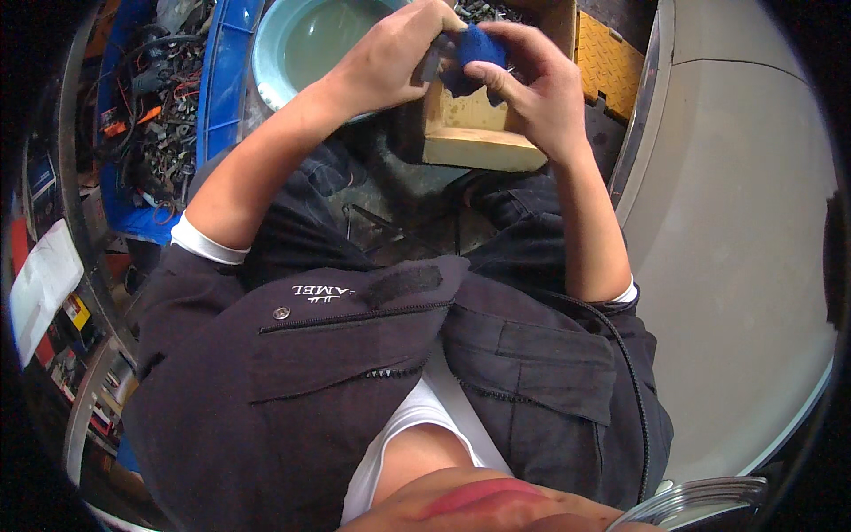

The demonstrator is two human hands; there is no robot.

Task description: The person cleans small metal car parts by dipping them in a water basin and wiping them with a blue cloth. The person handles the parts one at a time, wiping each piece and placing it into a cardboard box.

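Note:
Both hands meet at the top of the head view, over a wooden box. A crumpled dark blue cloth [480,57] is gripped between the thumb and fingers of my right hand [551,87]. Close against its left side is my left hand [387,60], with fingers curled and closed. A small greyish piece shows by the left fingertips; its kind cannot be made out. The wooden box [483,152] is partly hidden by the hands and holds small metal pieces at its far end.
Left of the box is a pale turquoise basin [269,64] of cloudy liquid. A blue crate [229,75] full of wires and parts stands farther left. On the right are a yellow textured plate [612,66] and a large grey-beige panel [731,204]. Shelving [80,426] lines the left edge.

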